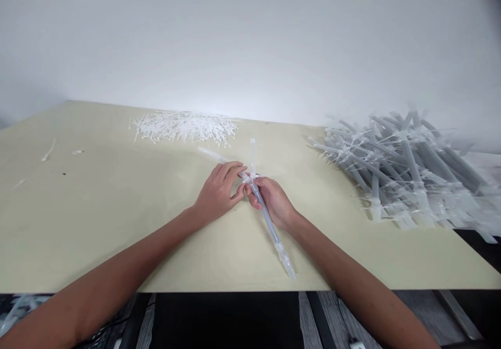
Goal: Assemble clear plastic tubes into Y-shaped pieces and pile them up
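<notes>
A translucent branched tube assembly [270,225] lies slantwise between my hands, one end toward the table's front edge. One branch points up toward the wall and another to the upper left. My left hand [224,190] has its fingers closed at the joint from the left, by a small white tie. From the right, my right hand [274,200] grips the tube just below the joint, thumb on top. The fine detail between the fingertips is too small to make out.
A heap of white cable ties [186,127] lies at the table's back. On the right is a large pile of similar tube assemblies [407,166]. Small white scraps [49,151] lie at the left of the pale yellow table [97,192]. A white wall stands behind.
</notes>
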`<action>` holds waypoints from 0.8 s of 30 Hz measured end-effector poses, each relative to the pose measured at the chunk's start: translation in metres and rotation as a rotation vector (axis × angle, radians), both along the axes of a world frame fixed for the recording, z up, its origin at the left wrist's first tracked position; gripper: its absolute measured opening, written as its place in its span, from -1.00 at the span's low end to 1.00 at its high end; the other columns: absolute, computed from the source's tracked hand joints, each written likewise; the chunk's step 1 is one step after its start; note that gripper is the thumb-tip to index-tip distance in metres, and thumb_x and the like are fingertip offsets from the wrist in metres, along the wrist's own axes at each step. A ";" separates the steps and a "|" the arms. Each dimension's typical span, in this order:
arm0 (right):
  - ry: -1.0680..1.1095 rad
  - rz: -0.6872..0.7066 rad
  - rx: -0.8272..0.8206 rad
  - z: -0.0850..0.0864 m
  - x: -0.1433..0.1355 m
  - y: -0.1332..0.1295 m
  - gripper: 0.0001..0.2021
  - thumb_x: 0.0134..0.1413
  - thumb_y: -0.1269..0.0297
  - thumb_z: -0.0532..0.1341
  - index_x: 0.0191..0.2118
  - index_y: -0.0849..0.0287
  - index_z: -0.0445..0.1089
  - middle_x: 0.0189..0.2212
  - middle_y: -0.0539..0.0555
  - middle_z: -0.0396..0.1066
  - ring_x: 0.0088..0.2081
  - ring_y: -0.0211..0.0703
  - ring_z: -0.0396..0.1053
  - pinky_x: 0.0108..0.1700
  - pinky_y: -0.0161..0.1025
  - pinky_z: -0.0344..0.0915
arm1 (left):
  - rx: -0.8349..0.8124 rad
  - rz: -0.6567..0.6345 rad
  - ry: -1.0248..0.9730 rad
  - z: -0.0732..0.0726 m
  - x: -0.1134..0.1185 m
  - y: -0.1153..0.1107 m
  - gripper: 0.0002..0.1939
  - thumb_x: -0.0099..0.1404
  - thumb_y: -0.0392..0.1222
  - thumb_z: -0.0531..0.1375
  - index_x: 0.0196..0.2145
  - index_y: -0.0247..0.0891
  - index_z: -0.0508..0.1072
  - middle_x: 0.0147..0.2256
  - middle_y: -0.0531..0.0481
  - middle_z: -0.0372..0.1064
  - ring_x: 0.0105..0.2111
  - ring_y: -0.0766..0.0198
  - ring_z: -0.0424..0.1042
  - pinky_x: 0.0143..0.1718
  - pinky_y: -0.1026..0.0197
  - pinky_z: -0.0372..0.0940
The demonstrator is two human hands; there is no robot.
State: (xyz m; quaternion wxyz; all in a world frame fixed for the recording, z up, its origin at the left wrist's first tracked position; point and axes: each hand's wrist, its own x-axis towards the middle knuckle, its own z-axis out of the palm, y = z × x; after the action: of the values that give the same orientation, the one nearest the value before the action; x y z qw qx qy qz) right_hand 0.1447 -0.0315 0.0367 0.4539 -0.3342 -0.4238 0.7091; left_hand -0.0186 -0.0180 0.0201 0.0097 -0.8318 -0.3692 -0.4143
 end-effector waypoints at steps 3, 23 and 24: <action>0.000 -0.023 0.030 0.001 0.001 0.000 -0.79 0.07 0.26 0.06 -0.20 0.22 0.31 -0.52 0.00 0.31 -0.63 -0.35 0.10 -0.61 -0.36 -0.03 | -0.014 -0.007 0.001 0.000 0.000 -0.001 -0.56 0.24 -0.33 0.08 0.09 -0.23 0.21 0.04 -0.16 0.23 0.04 0.11 0.23 0.07 0.01 0.21; -0.021 -0.069 -0.027 0.001 0.009 0.007 -0.70 0.02 0.16 0.24 -0.18 0.25 0.40 -0.62 -0.13 0.06 -0.67 -0.47 -0.03 -0.67 -0.40 -0.13 | -1.049 -0.292 -0.313 0.001 0.004 -0.001 -0.53 0.36 0.12 -0.15 -0.36 -0.26 0.37 -0.47 0.02 0.35 -0.40 0.29 0.34 -0.27 0.21 0.21; -0.035 -0.065 -0.025 0.000 0.009 0.007 -0.70 0.02 0.14 0.23 -0.18 0.25 0.40 -0.62 -0.13 0.07 -0.67 -0.47 -0.04 -0.67 -0.40 -0.13 | -1.049 -0.295 -0.309 0.002 0.005 -0.002 -0.53 0.36 0.11 -0.15 -0.38 -0.26 0.37 -0.51 0.04 0.32 -0.43 0.30 0.32 -0.30 0.23 0.19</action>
State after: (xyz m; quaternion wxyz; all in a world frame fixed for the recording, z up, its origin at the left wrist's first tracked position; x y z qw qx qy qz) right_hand 0.1539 -0.0248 0.0372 0.4651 -0.3655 -0.4117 0.6933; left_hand -0.0140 -0.0198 0.0222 -0.5173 -0.6976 -0.4027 -0.2892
